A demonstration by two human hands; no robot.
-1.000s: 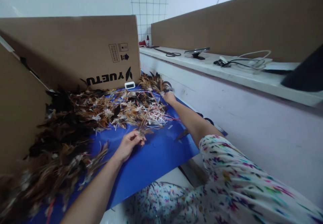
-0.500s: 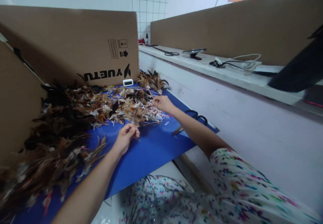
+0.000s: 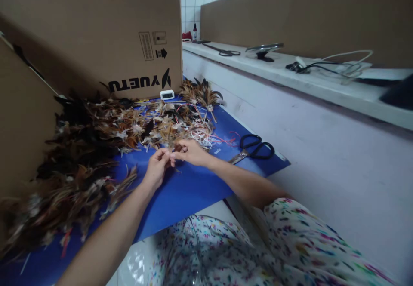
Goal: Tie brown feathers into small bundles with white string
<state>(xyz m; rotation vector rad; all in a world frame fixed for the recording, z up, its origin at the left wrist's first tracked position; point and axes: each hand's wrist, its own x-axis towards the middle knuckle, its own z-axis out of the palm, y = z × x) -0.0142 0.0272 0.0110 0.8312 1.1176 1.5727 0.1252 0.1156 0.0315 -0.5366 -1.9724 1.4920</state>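
Over the blue board (image 3: pixel 190 191), my left hand (image 3: pixel 158 165) is closed in a pinch on a small brown feather bunch (image 3: pixel 169 137), whose tips stick up past the fingers. My right hand (image 3: pixel 189 152) meets it from the right, thumb and fingers pressed together at the fingertips of my left hand; anything it grips is too small to make out. Behind both hands lies a wide heap of brown and black feathers (image 3: pixel 129 127). White and red ties (image 3: pixel 201 133) lie just beyond my right hand.
Black-handled scissors (image 3: pixel 254 148) lie right of my right forearm. A small white digital clock (image 3: pixel 167 95) stands before a cardboard box (image 3: pixel 97 32). On the right ledge (image 3: pixel 226 60) are more scissors (image 3: pixel 229 53), a phone stand (image 3: pixel 265 53) and cables (image 3: pixel 342 69).
My right hand has moved left from the ties to my left hand, and the two now meet. The camera view has tilted down a little, showing the scissors more fully.
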